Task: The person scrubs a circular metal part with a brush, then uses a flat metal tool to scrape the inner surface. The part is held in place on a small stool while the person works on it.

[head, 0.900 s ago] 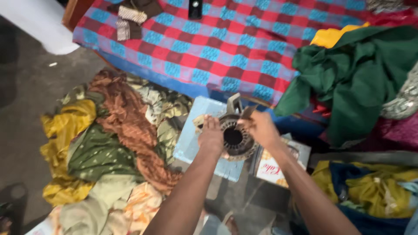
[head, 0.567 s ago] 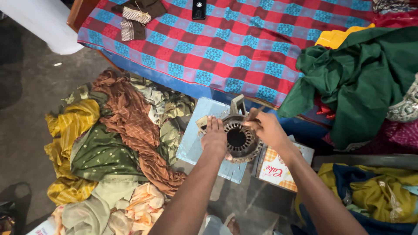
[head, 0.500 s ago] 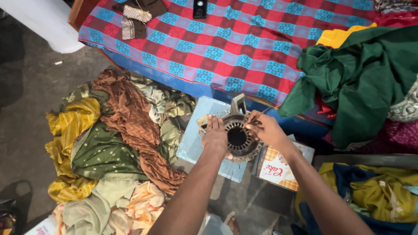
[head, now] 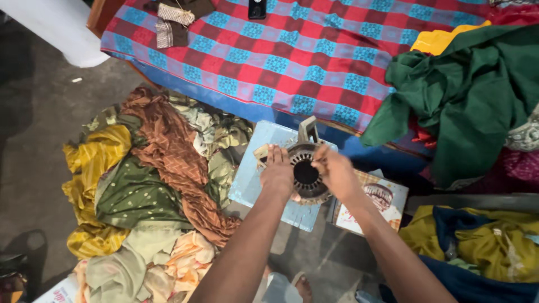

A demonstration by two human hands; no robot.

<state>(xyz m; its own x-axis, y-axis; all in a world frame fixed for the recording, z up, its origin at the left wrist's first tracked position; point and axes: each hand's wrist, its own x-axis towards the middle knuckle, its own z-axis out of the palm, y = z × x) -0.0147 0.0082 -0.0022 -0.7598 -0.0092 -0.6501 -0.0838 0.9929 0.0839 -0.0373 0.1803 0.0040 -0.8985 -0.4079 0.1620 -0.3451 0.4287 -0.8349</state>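
Down on a pale blue board (head: pixel 247 179) by the bed's edge sits one round metal burner-like part (head: pixel 306 175) with a ring of slots and a dark hollow centre. The left hand (head: pixel 277 173) lies on its left rim, fingers flat and steadying it rather than clenched. The right hand (head: pixel 336 171) pinches at the right rim; whether it grips a small piece there cannot be told. The part looks seated on the board with the hands at work on its rim, so the handling seems midway. One printed carton (head: pixel 377 205) lies just right of it. One heap of crumpled cloths (head: pixel 151 191) covers the floor at left, and one green cloth (head: pixel 466 95) drapes the checked bedspread (head: pixel 303 50).
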